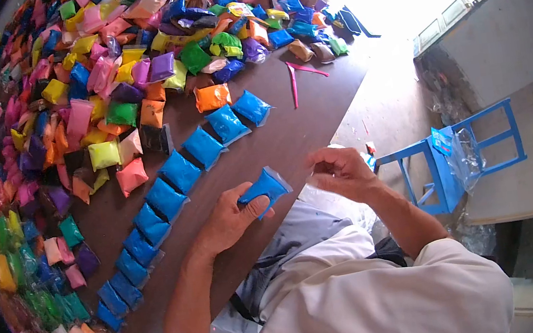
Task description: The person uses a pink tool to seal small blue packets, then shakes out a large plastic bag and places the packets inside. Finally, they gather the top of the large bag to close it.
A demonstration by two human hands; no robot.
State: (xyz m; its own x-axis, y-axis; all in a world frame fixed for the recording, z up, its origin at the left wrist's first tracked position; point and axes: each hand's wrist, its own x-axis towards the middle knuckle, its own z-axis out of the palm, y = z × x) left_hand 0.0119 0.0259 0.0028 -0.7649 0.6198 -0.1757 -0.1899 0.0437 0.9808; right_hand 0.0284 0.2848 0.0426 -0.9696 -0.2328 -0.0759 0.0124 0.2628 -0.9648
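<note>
Blue packet [268,190] was in the left hand [235,211], clamped between its thumb on top and the fingers beneath, held up over the near edge of the brown surface [304,121]; its clear, flat end pointed away from that hand toward the right hand [341,169], which hung just beside it without touching, its fingers bent; whether those fingertips met, or pinched anything small, I could not tell. Ahead of the left hand and round to its left, a slanting row of blue packets [180,172] lay on the surface, the nearer ones close together; beyond the row's far end sat an orange packet [212,97], and farther from the hand spread a large pile of coloured packets [162,67]. Well ahead of the right hand lay a bent pink strip [294,87]; to that hand's right, off the surface, stood a blue chair [441,174]. Judging by the pose, the step in hand was the handling of this single packet, with the left hand bearing it and the right hand free of it; the next move seemed to call for a steady, gentle left grip, since the packet looked soft, and for care near its clear end.
</note>
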